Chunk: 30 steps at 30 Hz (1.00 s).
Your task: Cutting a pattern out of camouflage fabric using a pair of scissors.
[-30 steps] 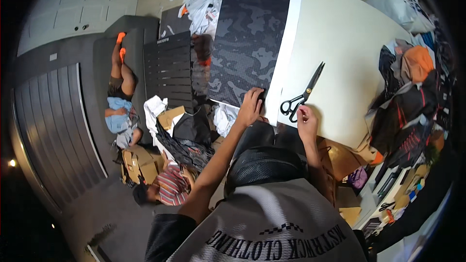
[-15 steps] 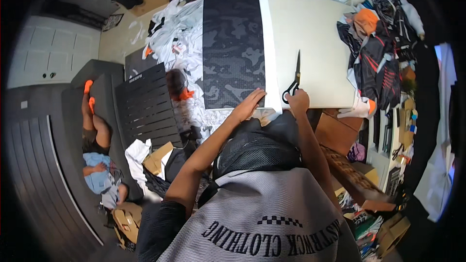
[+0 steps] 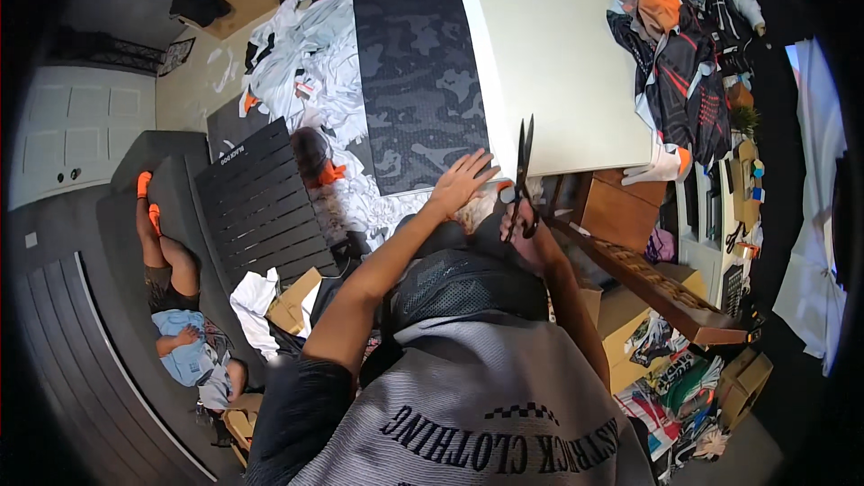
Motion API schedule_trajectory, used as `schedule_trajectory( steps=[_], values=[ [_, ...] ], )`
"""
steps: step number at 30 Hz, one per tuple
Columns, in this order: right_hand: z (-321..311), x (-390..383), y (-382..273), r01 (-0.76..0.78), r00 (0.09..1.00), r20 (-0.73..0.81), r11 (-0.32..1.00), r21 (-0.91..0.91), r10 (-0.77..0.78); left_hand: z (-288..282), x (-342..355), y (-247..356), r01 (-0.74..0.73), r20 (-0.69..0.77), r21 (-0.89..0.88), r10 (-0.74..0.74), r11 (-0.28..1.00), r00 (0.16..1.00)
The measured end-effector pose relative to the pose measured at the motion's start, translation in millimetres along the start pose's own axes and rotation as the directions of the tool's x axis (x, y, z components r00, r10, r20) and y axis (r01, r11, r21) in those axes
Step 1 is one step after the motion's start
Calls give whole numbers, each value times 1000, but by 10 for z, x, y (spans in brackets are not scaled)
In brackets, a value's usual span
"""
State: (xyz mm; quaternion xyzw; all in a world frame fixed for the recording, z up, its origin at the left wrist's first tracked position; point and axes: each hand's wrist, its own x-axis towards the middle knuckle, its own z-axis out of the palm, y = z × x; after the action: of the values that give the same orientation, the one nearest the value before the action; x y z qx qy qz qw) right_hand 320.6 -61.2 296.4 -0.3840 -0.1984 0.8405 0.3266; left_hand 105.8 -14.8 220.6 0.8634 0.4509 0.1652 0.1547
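A dark camouflage-patterned fabric [image 3: 418, 72] with a white border lies along the left part of the cream table top [image 3: 558, 63]. My left hand [image 3: 465, 180] rests flat on the fabric's near right corner, fingers spread. In my right hand [image 3: 524, 232] is a pair of black scissors [image 3: 525, 157], gripped by the handles just off the table's near edge. The blades point away from me and stand slightly apart, with their tips over the cream surface. My right fingers are partly hidden by the handles.
White fabric scraps [image 3: 306, 81] heap up left of the table. Black, red and orange garments [image 3: 688, 81] hang over its right edge. A wooden frame with a woven panel [image 3: 643, 283] stands at my right. Someone [image 3: 189, 333] lies on the dark sofa [image 3: 135, 216] at left.
My right hand has lifted the scissors off the table and drawn them toward me, and the blades have parted. My left hand's fingers have spread. The whole view has shifted slightly.
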Motion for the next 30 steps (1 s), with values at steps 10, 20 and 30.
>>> schedule_trajectory(
  steps=[10,20,30],
  values=[
    [131,-244,112,-194,979,-124,913,-359,160,31,88,-200,-78,94,-40,81,996,992],
    [357,-76,-99,-272,953,-164,958,-90,255,130,111,-158,-151,143,170,127,974,982],
    [173,30,-70,-344,928,-283,846,-407,241,153,110,-151,-199,81,84,193,976,978]
  ],
)
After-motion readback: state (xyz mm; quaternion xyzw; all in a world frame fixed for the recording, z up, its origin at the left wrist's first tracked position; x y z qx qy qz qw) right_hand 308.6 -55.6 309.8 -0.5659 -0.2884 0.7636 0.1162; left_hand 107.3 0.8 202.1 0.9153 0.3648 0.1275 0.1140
